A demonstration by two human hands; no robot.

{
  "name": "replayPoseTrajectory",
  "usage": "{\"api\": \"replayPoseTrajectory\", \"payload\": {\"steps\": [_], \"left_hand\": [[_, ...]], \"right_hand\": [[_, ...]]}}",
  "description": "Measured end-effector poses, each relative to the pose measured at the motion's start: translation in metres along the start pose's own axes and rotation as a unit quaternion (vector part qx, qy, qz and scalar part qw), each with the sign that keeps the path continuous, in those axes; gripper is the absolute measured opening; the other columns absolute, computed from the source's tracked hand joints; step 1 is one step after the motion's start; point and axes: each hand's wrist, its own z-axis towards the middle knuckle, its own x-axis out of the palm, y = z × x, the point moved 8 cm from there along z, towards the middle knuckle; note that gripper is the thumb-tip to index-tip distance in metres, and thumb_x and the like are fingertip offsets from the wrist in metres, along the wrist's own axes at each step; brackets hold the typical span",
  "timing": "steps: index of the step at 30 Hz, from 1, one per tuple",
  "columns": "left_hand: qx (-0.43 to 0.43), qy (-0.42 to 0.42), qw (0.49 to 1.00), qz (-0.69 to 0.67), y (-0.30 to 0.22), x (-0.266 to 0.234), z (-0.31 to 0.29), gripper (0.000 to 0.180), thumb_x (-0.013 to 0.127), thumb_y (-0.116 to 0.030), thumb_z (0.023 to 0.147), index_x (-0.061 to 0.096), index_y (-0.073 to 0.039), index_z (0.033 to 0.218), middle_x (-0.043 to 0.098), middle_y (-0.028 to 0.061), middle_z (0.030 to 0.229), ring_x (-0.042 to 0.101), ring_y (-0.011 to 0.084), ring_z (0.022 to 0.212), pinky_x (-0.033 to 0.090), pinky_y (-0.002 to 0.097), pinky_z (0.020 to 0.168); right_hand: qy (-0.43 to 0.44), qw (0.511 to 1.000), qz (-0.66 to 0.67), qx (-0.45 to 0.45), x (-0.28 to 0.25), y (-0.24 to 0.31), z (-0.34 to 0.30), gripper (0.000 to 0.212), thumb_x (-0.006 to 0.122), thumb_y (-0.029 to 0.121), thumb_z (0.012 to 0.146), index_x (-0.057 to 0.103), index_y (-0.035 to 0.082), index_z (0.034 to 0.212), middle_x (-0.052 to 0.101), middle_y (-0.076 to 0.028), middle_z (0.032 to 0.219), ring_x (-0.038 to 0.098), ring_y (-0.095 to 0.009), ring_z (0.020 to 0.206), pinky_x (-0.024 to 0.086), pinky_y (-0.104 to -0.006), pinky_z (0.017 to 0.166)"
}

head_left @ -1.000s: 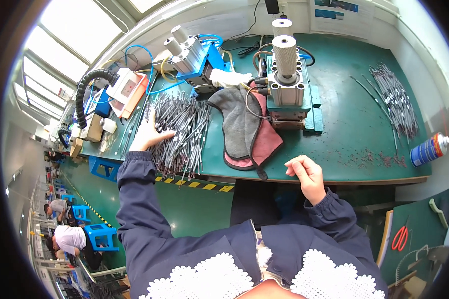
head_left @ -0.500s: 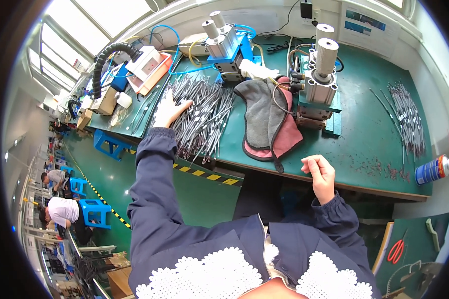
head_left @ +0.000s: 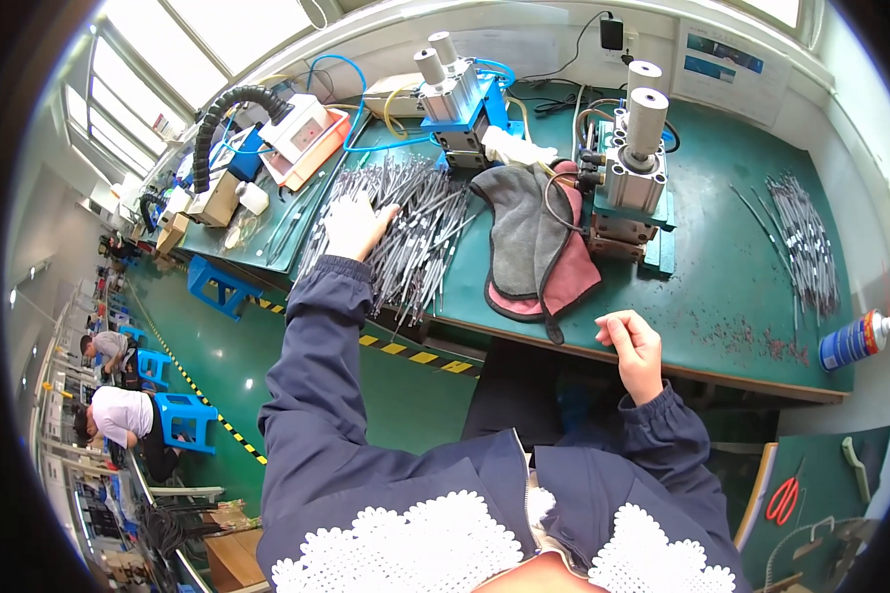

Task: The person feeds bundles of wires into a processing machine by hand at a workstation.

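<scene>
My left hand [head_left: 356, 227] lies on a wide pile of thin grey-black cable pieces [head_left: 417, 232] on the left part of the green bench. Its thumb points right, apart from the fingers, whose tips are partly lost among the cables. I cannot see it gripping any of them. My right hand [head_left: 635, 354] hovers by the bench's front edge, thumb and fingers curled together with nothing showing between them. Between the hands is a folded grey and pink cloth [head_left: 524, 237], nearer the pile.
Two pneumatic presses, one with a blue frame [head_left: 457, 109] and one with a green base [head_left: 631, 183], stand behind. A smaller cable bundle [head_left: 804, 242] lies at right near a blue spray can [head_left: 853, 341]. Dark crumbs dot the bench. Blue stools [head_left: 186, 420] and co-workers are left.
My left hand has shifted a little to the right and lies flatter on the cable pile, some cables pushed along. My right hand stays where it was.
</scene>
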Motion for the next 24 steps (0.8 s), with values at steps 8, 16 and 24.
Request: {"api": "replayPoseTrajectory", "payload": {"steps": [8,16,24], "left_hand": [[0.03,-0.002,0.998,-0.06,-0.013,-0.004,-0.012,0.075,0.052,-0.063,0.078,0.046,-0.007,0.129,0.045,0.0255,0.124,0.039,0.0391,0.119,0.029,0.0519,0.098],[0.089,0.029,0.996,-0.012,-0.062,0.003,-0.073,0.103,0.063,-0.067,0.063,0.026,-0.011,0.141,0.022,0.0328,0.14,0.017,0.0475,0.132,0.014,0.0639,0.101],[0.033,-0.011,0.999,0.035,-0.042,0.003,-0.055,0.086,0.06,-0.056,0.074,0.024,-0.02,0.142,0.025,0.0271,0.142,0.021,0.0416,0.132,0.014,0.0642,0.102]], "right_hand": [[-0.007,0.999,-0.051,-0.014,0.002,0.001,0.002,0.014,0.052,0.008,0.09,0.062,-0.002,0.088,0.059,-0.003,0.072,0.054,-0.008,0.067,0.044,-0.0215,0.062],[-0.005,0.998,-0.055,-0.018,0.003,0.003,0.001,0.013,0.052,0.007,0.09,0.062,-0.002,0.088,0.059,-0.003,0.071,0.054,-0.008,0.067,0.044,-0.0213,0.062],[0.017,0.998,-0.052,-0.017,0.002,0.002,-0.002,0.016,0.051,0.01,0.093,0.061,-0.002,0.09,0.058,-0.002,0.075,0.055,-0.007,0.07,0.043,-0.0201,0.066]]}}
